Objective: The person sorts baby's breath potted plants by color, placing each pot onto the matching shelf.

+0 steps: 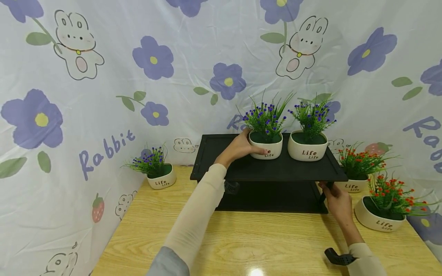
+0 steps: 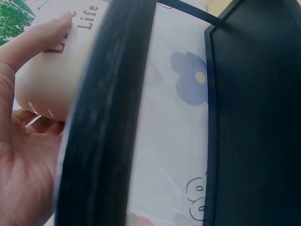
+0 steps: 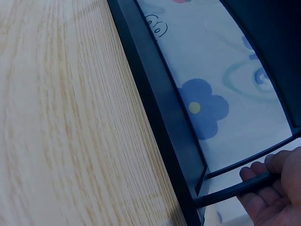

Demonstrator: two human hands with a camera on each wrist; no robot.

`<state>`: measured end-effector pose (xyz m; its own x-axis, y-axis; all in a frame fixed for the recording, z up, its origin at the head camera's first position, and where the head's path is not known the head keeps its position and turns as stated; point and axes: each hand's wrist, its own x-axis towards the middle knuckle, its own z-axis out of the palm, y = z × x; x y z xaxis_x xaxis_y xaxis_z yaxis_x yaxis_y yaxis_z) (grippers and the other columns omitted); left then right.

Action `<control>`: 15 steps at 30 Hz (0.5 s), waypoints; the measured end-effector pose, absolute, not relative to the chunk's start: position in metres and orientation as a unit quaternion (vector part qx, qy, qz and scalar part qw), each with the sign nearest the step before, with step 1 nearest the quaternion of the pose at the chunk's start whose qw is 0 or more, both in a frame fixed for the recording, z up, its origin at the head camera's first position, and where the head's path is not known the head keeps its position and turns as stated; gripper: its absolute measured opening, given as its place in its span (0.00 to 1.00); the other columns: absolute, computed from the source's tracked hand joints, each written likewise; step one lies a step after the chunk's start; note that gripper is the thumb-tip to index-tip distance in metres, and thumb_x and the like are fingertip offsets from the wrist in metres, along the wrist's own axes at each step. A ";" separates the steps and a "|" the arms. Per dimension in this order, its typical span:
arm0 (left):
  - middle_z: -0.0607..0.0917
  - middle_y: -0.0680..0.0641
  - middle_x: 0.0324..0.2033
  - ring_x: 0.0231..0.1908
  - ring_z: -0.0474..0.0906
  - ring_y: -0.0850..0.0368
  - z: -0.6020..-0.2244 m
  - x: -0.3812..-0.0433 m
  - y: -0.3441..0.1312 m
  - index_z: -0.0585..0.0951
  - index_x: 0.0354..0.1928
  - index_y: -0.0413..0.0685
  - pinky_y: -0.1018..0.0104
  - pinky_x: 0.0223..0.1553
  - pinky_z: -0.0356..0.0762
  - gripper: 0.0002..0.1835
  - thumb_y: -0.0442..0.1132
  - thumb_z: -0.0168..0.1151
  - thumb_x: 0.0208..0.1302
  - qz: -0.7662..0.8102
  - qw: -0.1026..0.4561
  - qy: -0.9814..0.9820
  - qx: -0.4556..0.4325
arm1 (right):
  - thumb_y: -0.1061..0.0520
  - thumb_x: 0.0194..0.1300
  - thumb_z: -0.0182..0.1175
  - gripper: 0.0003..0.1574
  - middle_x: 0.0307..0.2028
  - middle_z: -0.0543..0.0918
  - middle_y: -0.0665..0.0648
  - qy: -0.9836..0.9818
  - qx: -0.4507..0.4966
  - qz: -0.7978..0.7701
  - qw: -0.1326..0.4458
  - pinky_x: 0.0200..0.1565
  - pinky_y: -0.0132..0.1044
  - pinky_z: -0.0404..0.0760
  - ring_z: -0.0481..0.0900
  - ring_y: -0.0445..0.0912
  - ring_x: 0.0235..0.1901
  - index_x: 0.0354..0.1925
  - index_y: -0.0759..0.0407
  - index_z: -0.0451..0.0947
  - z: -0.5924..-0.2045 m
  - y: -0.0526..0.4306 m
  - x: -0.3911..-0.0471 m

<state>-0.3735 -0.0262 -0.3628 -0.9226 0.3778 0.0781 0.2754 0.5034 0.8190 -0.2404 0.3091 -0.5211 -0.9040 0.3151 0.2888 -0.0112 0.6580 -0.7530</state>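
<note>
My left hand [image 1: 241, 145] grips a cream oval flowerpot [image 1: 268, 149] with purple flowers, on the top board of a black two-tier shelf [image 1: 255, 171]. In the left wrist view its thumb lies across the pot's "Life" lettering and the other fingers reach behind the pot. Just right of it on the same board stands a matching flowerpot [image 1: 308, 150], also purple-flowered. My right hand [image 1: 340, 203] holds the shelf's right front post below the top board. In the right wrist view the fingers curl round that thin black post [image 3: 235, 189].
A purple-flowered pot [image 1: 161, 178] stands on the wooden table [image 1: 255, 245] left of the shelf. To the right stand two orange-red-flowered pots, one behind [image 1: 352, 185] and one nearer the front [image 1: 380, 220]. A patterned cloth [image 1: 193, 46] hangs behind.
</note>
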 end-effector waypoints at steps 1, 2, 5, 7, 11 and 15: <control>0.74 0.49 0.63 0.62 0.73 0.51 -0.363 -0.374 -0.026 0.51 0.77 0.62 0.50 0.63 0.71 0.65 0.63 0.80 0.38 0.461 0.055 0.865 0.189 | 0.42 0.75 0.50 0.23 0.49 0.87 0.60 -0.888 -0.087 0.404 0.201 0.32 0.23 0.72 0.78 0.31 0.39 0.53 0.53 0.82 -0.521 0.309 -0.240; 0.74 0.49 0.64 0.62 0.73 0.51 -0.363 -0.374 -0.026 0.51 0.77 0.62 0.50 0.63 0.71 0.65 0.64 0.79 0.38 0.460 0.055 0.866 0.189 | 0.42 0.75 0.50 0.23 0.49 0.87 0.61 -0.888 -0.087 0.405 0.201 0.31 0.24 0.72 0.74 0.25 0.38 0.53 0.53 0.82 -0.521 0.309 -0.240; 0.73 0.49 0.64 0.62 0.73 0.51 -0.363 -0.375 -0.026 0.50 0.77 0.62 0.50 0.64 0.71 0.65 0.64 0.79 0.38 0.461 0.055 0.865 0.191 | 0.43 0.75 0.50 0.23 0.49 0.87 0.61 -0.886 -0.085 0.408 0.202 0.30 0.25 0.71 0.66 0.17 0.35 0.53 0.54 0.82 -0.520 0.309 -0.241; 0.73 0.49 0.64 0.62 0.73 0.52 -0.363 -0.374 -0.026 0.50 0.77 0.61 0.50 0.64 0.71 0.65 0.63 0.79 0.39 0.468 0.058 0.860 0.195 | 0.43 0.76 0.50 0.23 0.48 0.87 0.62 -0.886 -0.084 0.408 0.204 0.30 0.26 0.70 0.65 0.16 0.33 0.53 0.55 0.82 -0.521 0.309 -0.241; 0.68 0.47 0.67 0.64 0.71 0.51 -0.362 -0.373 -0.029 0.48 0.77 0.61 0.50 0.66 0.69 0.66 0.62 0.79 0.40 0.480 0.074 0.851 0.198 | 0.43 0.76 0.49 0.24 0.48 0.87 0.62 -0.885 -0.082 0.411 0.200 0.28 0.29 0.68 0.68 0.20 0.32 0.54 0.55 0.81 -0.521 0.309 -0.241; 0.64 0.46 0.71 0.68 0.67 0.50 -0.359 -0.371 -0.035 0.47 0.77 0.60 0.50 0.66 0.70 0.66 0.63 0.79 0.41 0.486 0.094 0.844 0.205 | 0.43 0.76 0.48 0.25 0.49 0.86 0.63 -0.888 -0.083 0.408 0.197 0.28 0.30 0.69 0.80 0.35 0.39 0.57 0.55 0.80 -0.521 0.309 -0.240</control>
<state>-0.3708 -0.0350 -0.3590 -0.8981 0.4379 0.0415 0.2554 0.4423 0.8597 -0.2405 0.3093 -0.5205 -0.9088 0.3083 0.2811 -0.0122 0.6538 -0.7566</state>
